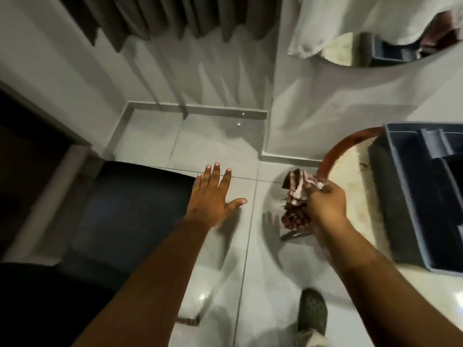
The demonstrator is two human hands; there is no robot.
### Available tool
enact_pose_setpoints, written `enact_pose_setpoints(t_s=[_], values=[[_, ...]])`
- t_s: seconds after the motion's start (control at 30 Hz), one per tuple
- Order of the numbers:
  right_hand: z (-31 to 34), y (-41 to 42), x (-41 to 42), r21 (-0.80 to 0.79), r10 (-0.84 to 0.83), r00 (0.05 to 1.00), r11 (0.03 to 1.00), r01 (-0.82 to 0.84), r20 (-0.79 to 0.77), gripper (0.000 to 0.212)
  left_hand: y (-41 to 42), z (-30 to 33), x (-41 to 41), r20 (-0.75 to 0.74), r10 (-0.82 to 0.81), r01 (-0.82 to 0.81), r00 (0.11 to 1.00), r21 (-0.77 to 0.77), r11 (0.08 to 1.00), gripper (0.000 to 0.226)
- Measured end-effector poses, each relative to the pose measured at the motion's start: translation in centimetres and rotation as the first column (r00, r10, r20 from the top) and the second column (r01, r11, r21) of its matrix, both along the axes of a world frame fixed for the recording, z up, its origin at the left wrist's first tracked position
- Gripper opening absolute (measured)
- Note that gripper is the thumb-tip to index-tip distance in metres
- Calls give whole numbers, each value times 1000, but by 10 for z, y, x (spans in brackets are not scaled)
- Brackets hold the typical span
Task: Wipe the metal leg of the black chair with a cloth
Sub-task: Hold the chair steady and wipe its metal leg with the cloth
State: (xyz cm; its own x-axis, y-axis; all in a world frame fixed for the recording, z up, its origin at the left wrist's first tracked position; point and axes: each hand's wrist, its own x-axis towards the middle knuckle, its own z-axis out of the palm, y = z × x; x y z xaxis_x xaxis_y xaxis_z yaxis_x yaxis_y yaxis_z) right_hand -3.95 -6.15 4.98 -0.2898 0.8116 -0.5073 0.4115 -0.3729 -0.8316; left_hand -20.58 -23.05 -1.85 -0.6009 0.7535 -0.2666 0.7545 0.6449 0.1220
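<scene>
1. Black chair (130,211) — its dark padded seat fills the lower left of the head view, standing on the pale tiled floor (220,146). One metal leg (189,320) shows below the seat's near right corner, blurred where it meets the tiles.
2. The left hand (213,196) hovers just past the chair seat's right edge, palm down, fingers spread wide and straight, thumb out to the side — it holds nothing.
3. The cloth (298,190), a crumpled reddish-brown and pale rag, is well to the right of the chair, across a strip of bare floor. It hangs bunched from the right hand (325,204), whose fingers are curled tight around its upper part.
4. Right of the chair and beyond the cloth is a round table (350,186) with a reddish rim and a pale top. The right hand is at the table's near-left edge.
5. A blue-grey compartmented tray (413,196) rests on that table, on the side farthest from the chair.
6. A grey-green clog-style shoe (313,311) stands on the tiles to the right of the chair's leg, below the right forearm.
7. Dark pleated curtains (155,18) hang along the wall beyond the chair, at the top of the view.
</scene>
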Motion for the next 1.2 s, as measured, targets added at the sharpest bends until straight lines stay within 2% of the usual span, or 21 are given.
enact_pose_setpoints(t_s=[0.17, 0.33, 0.47, 0.6, 0.7, 0.8, 0.9, 0.97, 1.1, 1.2], values=[[-64, -46, -83, -264, -29, 988, 964, -13, -153, 19, -44, -36, -69, -70, 92, -92, 993, -1, 996, 93], [-161, -58, -159, -471, -19, 988, 881, -55, -152, 26, -54, -114, -129, -45, 216, -217, 975, -15, 976, 84], [-232, -61, -209, -556, -116, 978, 831, -1, -176, 16, -43, -170, -156, -46, 381, -381, 924, 5, 925, 87], [-281, -89, -238, -704, -114, 983, 710, -22, -146, 22, -43, -191, -157, -70, 413, -407, 908, 83, 910, 81], [-280, -108, -247, -815, -246, 957, 579, 15, -157, 25, -41, -182, -158, -25, 394, -393, 919, 46, 918, 79], [-273, -102, -256, -813, -179, 978, 582, 17, -108, 25, -41, -177, -160, -4, 328, -328, 945, 7, 945, 77], [-273, -95, -265, -837, -101, 992, 547, -13, -82, 25, -44, -179, -161, -8, 318, -318, 948, 36, 948, 75], [-281, -95, -268, -844, -124, 989, 536, -4, -83, 31, -42, -182, -160, -11, 322, -321, 947, 58, 945, 73], [-296, -97, -269, -839, -246, 959, 544, 14, -143, 22, -41, -186, -161, -18, 319, -317, 948, 55, 947, 72], [-305, -96, -270, -826, -168, 970, 561, -54, -177, 18, -42, -185, -161, -23, 316, -315, 949, 39, 948, 74]])
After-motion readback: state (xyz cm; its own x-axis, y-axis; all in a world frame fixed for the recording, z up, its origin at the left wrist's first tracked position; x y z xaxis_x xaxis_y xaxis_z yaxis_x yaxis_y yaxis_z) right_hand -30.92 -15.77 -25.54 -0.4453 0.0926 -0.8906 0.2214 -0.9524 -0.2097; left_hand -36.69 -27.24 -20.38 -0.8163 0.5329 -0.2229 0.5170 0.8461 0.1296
